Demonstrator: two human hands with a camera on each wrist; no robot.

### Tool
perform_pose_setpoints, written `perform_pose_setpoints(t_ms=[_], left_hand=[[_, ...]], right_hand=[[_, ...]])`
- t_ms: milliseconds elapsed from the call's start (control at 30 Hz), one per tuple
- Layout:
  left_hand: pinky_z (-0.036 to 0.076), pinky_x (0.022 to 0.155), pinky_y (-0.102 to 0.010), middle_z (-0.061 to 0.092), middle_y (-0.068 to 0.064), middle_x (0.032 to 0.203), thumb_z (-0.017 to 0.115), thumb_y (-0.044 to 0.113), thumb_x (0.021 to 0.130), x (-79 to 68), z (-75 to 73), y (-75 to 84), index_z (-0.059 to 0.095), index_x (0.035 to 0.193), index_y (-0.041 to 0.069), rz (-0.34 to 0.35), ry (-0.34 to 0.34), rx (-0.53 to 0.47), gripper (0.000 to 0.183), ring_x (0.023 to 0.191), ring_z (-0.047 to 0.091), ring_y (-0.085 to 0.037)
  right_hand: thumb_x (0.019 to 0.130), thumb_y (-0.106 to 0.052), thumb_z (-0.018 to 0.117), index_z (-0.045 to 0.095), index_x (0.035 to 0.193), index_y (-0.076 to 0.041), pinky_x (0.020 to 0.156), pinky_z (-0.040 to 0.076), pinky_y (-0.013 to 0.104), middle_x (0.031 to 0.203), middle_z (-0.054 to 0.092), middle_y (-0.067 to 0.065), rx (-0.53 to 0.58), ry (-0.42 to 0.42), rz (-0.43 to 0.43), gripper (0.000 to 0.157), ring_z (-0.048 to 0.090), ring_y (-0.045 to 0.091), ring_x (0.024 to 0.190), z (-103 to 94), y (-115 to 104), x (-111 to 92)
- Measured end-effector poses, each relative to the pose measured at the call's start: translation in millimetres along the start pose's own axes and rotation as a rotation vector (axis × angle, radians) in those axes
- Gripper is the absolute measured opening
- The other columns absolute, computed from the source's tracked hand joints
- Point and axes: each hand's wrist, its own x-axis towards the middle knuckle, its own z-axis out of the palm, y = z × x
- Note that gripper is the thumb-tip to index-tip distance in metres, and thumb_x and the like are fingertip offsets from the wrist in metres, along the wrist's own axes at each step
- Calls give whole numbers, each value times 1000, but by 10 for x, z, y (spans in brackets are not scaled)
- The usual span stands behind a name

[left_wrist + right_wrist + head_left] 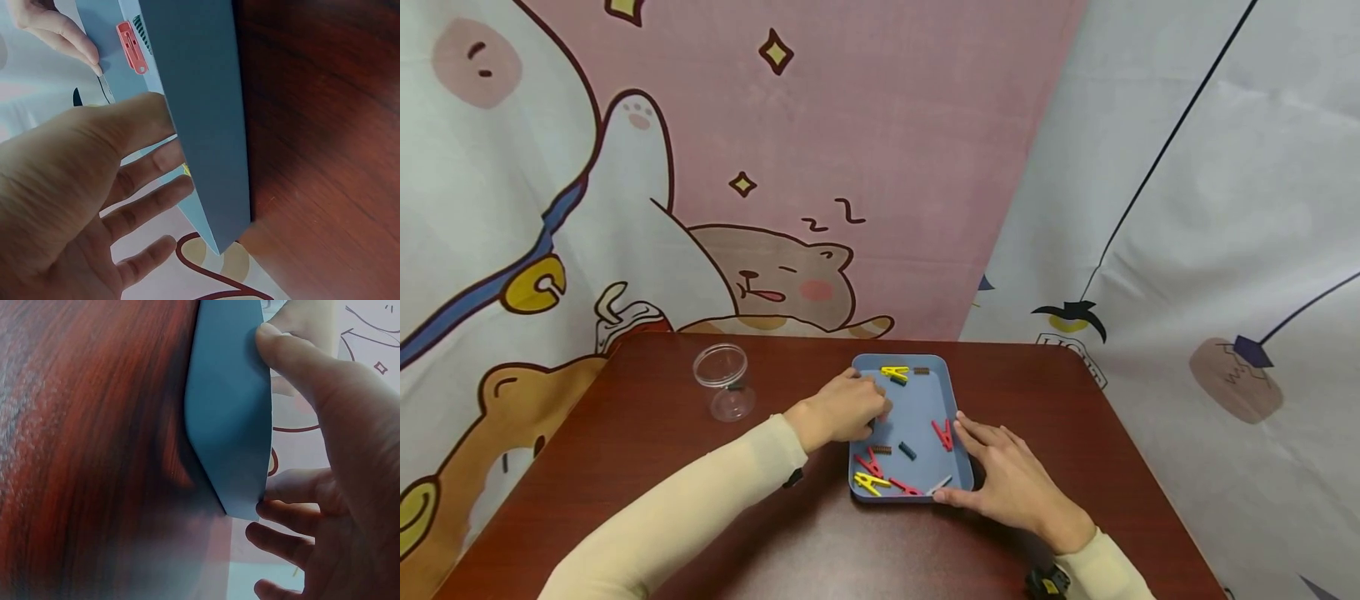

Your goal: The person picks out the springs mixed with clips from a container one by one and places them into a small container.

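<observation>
A blue-grey tray (917,417) holds small red clips (943,435), yellow clips (871,483), dark green springs (907,450) and brown springs (921,371). My left hand (848,408) reaches over the tray's left rim, fingers bent down inside it. A small dark piece (871,423) shows by its fingertips; I cannot tell whether they pinch it. In the left wrist view, the tray wall (203,119) hides the thumb and index tips. My right hand (1011,475) rests at the tray's near right corner, thumb on the near side and fingertips along the right side.
A round, clear plastic jar (721,375) stands on the brown table (790,533), left of the tray. Behind the table's far edge hangs a printed cartoon cloth (887,167). A pale, thin piece (938,485) lies in the tray's near right corner.
</observation>
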Motion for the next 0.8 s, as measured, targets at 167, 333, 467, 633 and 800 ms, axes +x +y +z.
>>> perform_pose_setpoints(t_ms=[167, 333, 467, 633, 800], left_hand=[[55, 122, -52, 84, 9, 124, 92, 32, 102, -29, 29, -22, 88, 124, 29, 1, 41, -19, 22, 124, 72, -16], [56, 110, -47, 83, 10, 120, 93, 31, 101, -73, 20, -50, 88, 122, 28, 1, 89, -59, 22, 121, 72, -15], [56, 103, -46, 81, 10, 115, 95, 31, 100, -114, 18, -62, 87, 119, 26, 4, 116, -85, 22, 119, 71, -15], [57, 105, -48, 80, 9, 113, 95, 31, 99, -156, 41, -80, 87, 117, 26, 3, 142, -94, 21, 118, 71, -16], [57, 103, -47, 79, 8, 112, 96, 30, 98, -195, 37, -90, 88, 117, 25, 7, 172, -110, 21, 116, 71, -17]], right_hand=[[86, -99, 74, 56, 172, -7, 133, 39, 80, 183, 52, 9, -2, 8, -1, 127, 58, 37, 164, 12, 8, -7], [86, -97, 75, 57, 171, -6, 134, 38, 80, 183, 52, 10, 0, 15, -3, 126, 58, 37, 164, 5, 2, -10], [87, -96, 76, 56, 171, -6, 134, 37, 79, 183, 52, 10, 0, 15, 1, 125, 58, 37, 165, 2, 1, -12], [87, -96, 76, 56, 172, -6, 135, 36, 79, 184, 51, 10, 6, 10, 3, 125, 57, 37, 165, 0, -2, -12], [86, -98, 74, 56, 172, -7, 135, 36, 79, 184, 51, 10, 3, 8, 1, 127, 57, 37, 165, 1, -4, -8]])
